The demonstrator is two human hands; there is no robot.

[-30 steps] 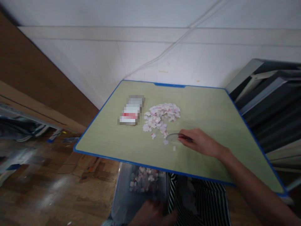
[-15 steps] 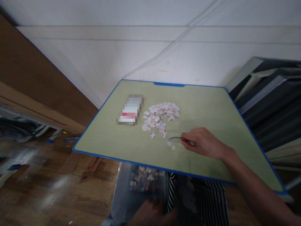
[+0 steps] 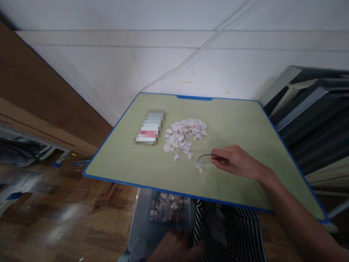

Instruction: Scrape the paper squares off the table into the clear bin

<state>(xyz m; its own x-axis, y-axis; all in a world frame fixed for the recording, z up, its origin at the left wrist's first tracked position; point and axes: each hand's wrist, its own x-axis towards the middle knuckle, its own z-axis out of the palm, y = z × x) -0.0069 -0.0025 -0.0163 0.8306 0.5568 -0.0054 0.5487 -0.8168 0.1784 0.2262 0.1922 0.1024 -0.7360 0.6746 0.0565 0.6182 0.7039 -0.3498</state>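
My right hand (image 3: 236, 160) is closed on thin, dark curved tweezers (image 3: 204, 155), held just above the green tabletop. Beneath their bent tip lie two small white paper pieces (image 3: 199, 166). A heap of small white and pinkish paper pieces (image 3: 187, 131) is spread to the left of the hand, with a few strays at its near edge. Low in the view, my left hand (image 3: 177, 247) is in shadow by a clear plastic bin (image 3: 140, 222) below the table edge; its fingers are dark and blurred. Several whitish and reddish pieces (image 3: 167, 207) show inside the bin.
A blurred-out phone-like rectangle (image 3: 150, 127) lies left of the heap. The green table (image 3: 231, 120) has a blue rim and stands against a white wall. Grey folded frames (image 3: 319, 109) lean at the right; a brown wooden panel (image 3: 54, 83) rises at the left. Striped cloth (image 3: 240, 233) hangs below.
My right hand has risen slightly, and the tweezers' tip has shifted a little. The two small pieces beneath it now lie closer together. My left hand has hardly moved.
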